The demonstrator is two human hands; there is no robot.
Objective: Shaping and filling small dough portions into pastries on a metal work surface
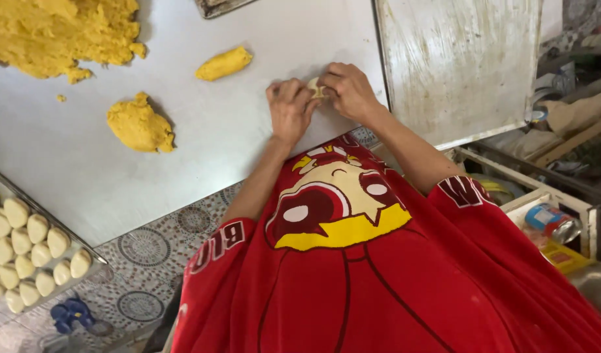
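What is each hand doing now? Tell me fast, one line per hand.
Left hand: fingers curled, pinching the small pale dough piece over the metal table.
Right hand: closed on the same dough piece from the other side.

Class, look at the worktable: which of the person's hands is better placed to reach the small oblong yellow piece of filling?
Left hand, probably: the oblong filling piece lies on its side; the right hand would have to cross over.

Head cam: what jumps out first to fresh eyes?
Both hands, left and right, pinch a small pale dough piece at the near edge of the work surface. Bright yellow filling sits in a big heap upper left and a lump below it. A tray of shaped pale pieces lies lower left.
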